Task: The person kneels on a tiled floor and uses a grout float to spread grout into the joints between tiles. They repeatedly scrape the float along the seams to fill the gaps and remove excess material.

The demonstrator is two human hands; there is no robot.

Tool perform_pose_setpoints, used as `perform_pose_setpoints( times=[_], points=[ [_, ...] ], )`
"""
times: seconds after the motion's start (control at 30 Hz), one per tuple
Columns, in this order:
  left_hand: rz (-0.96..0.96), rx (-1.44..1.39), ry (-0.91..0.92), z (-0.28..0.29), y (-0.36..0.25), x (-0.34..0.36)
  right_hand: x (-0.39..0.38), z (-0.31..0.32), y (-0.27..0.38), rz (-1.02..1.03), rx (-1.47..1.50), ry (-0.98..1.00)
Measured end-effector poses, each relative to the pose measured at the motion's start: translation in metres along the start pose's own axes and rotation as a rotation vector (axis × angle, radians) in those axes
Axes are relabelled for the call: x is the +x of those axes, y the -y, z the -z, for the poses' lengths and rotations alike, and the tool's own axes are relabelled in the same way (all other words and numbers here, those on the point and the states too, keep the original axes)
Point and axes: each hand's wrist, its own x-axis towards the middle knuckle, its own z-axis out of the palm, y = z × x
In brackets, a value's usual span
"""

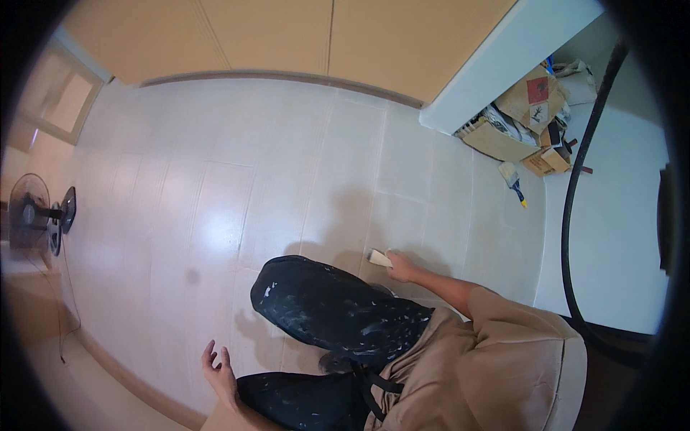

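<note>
My right hand [399, 266] is low over the floor beside my bent knee, its fingers closed round a flat, cream-coloured hand tool [379, 258]. A grey edge shows at the tool's far end, near or on the floor; its exact kind is too small to tell. At the lower left, my left hand [219, 370] hangs beside my other leg with its fingers apart and nothing in them. Between the two hands are my dark trousers [330, 305], spotted with white marks.
Pale tiles cover the floor [215, 144]. Tan cabinet doors [273, 36] line the far side. At the right, a paintbrush [514, 183] lies near a cardboard box [496, 140] stuffed with papers. A black hose [575, 194] hangs there. A fan [32, 208] stands at the left, trailing a cord.
</note>
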Motion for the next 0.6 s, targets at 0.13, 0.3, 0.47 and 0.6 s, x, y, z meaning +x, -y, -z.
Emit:
perform_pose_setpoints(
  times=[0.13, 0.3, 0.47, 0.6],
  points=[
    [-0.002, 0.019, -0.001, -0.015, 0.014, 0.001, -0.013, -0.001, -0.011, -0.09, -0.021, 0.006],
    [0.018, 0.029, -0.003, -0.013, 0.047, -0.003, -0.02, 0.01, 0.034, -0.239, -0.012, 0.106],
    [0.004, -0.133, -0.025, -0.017, 0.049, -0.004, -0.014, 0.016, 0.04, -0.14, -0.12, 0.104],
    [0.016, -0.191, 0.016, -0.022, 0.038, 0.001, 0.015, 0.027, 0.06, 0.101, -0.055, 0.05]
  ],
)
